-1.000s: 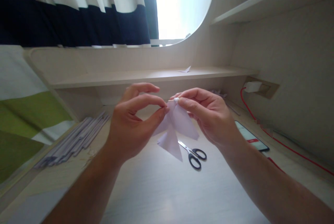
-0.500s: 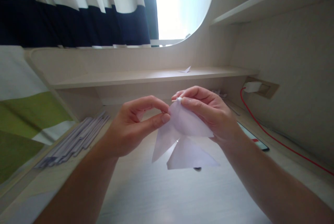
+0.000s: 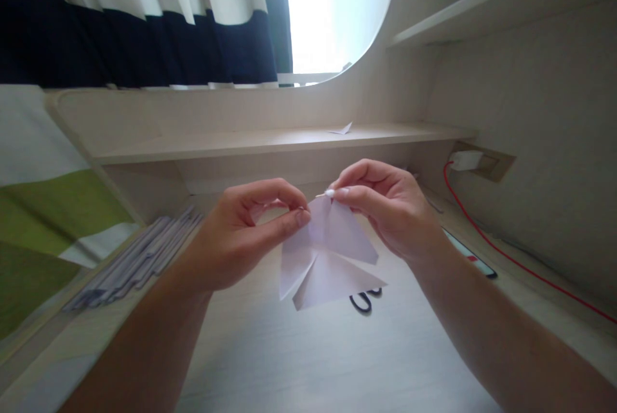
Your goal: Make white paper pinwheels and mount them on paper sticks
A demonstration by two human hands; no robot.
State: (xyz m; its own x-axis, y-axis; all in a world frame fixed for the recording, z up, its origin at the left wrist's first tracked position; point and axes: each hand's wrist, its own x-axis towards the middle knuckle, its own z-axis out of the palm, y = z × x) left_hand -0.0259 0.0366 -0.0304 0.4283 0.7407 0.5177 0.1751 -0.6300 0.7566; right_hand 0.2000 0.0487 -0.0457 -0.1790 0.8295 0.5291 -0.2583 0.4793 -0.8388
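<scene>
No readable text. Left hand [image 3: 241, 233] & right hand [image 3: 390, 207] both pinch folded white paper [image 3: 322, 255] above desk [image 3: 289, 349] mid; paper hides most of scissors [image 3: 364, 300]; phone [image 3: 470, 255] nr right edge.

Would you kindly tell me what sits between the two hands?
In the head view, the folded white paper piece hangs between the left hand and right hand, pinched by both at its top.

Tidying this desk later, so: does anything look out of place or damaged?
Little stands out. A small paper scrap lies alone on the shelf; scissors sit partly hidden behind the folded paper both hands pinch.
</scene>
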